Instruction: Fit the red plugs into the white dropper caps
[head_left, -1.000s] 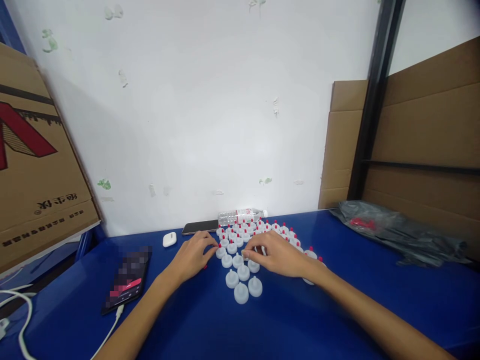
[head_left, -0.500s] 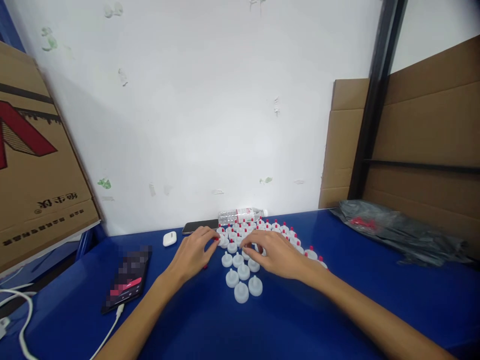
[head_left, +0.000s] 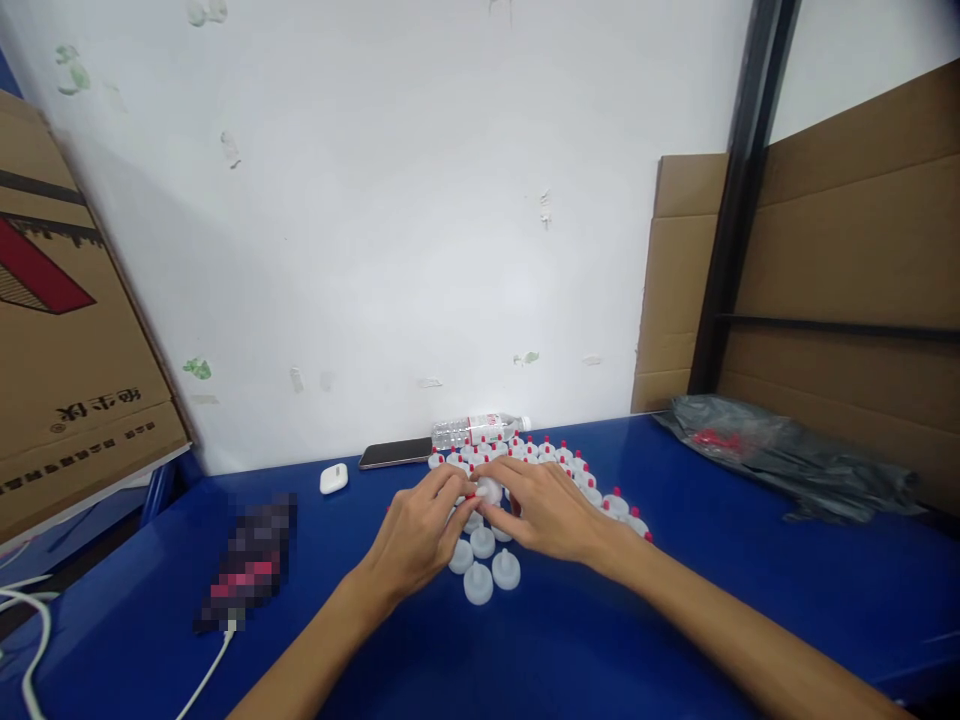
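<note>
Many small white plastic caps (head_left: 478,583) stand grouped on the blue table (head_left: 570,640); several at the back carry red tips (head_left: 550,447). Both hands meet above the group. My left hand (head_left: 421,532) pinches a small red tip at its fingertips. My right hand (head_left: 546,510) holds one white cap (head_left: 489,489) lifted between thumb and fingers. The red tip touches that cap's left side. Plain white caps lie just below the hands.
A phone (head_left: 250,566) with a white cable lies at the left, a white earbud case (head_left: 333,478), a second phone (head_left: 394,453) and a lying water bottle (head_left: 480,430) sit by the wall. A dark plastic bag (head_left: 787,458) lies at the right. Cardboard boxes stand on both sides.
The left hand moved right and up from the table with a red tip. The right hand lifted one white cap, and the two now meet.
</note>
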